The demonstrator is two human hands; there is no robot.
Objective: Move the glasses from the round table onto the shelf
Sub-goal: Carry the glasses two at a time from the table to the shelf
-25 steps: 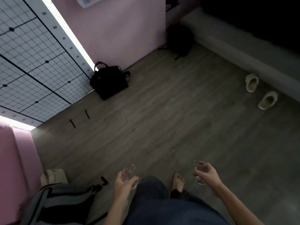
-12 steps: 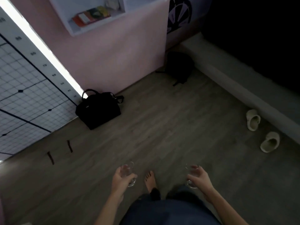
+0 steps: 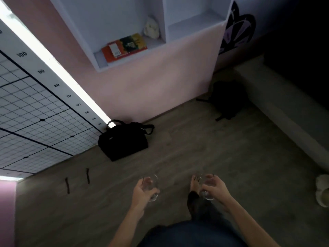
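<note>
Single head cam, wide-angle, looks fwd and steeply down, floor [image 3: 213, 157] fills centre, wall shelf [image 3: 135, 57] at frame top, hands close at bottom edge

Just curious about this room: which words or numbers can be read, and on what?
"100": scale on white gridded wall panel
"90": same scale
"80": same scale
"70": same scale
"60": same scale
"50": same scale
"40": same scale
Next number down: blurred.
Label on orange book, white shelf: too blurred.
</note>
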